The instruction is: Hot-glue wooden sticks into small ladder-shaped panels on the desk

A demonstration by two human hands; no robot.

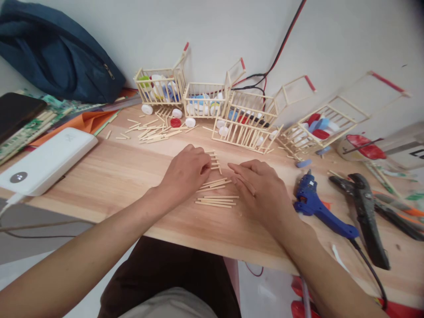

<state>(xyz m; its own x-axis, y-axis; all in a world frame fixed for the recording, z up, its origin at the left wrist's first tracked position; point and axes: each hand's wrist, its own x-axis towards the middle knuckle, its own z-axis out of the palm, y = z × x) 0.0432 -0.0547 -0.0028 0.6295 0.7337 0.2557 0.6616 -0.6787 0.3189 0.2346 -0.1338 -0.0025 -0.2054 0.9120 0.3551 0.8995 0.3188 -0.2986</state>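
We've L hand [187, 170] curled at the stick grid [215, 160], btwn both hands; can't tell if it grips. R hand [261, 185] points in, hold unclear too. Loose sticks [217, 202] lie just nearer us: one careless palm could scatter 'em.

I see pale wooden tabletop [126, 181]: thin beige wooden sticks [217, 202], blue plastic glue gun [318, 208], white rectangular power bank [53, 157].
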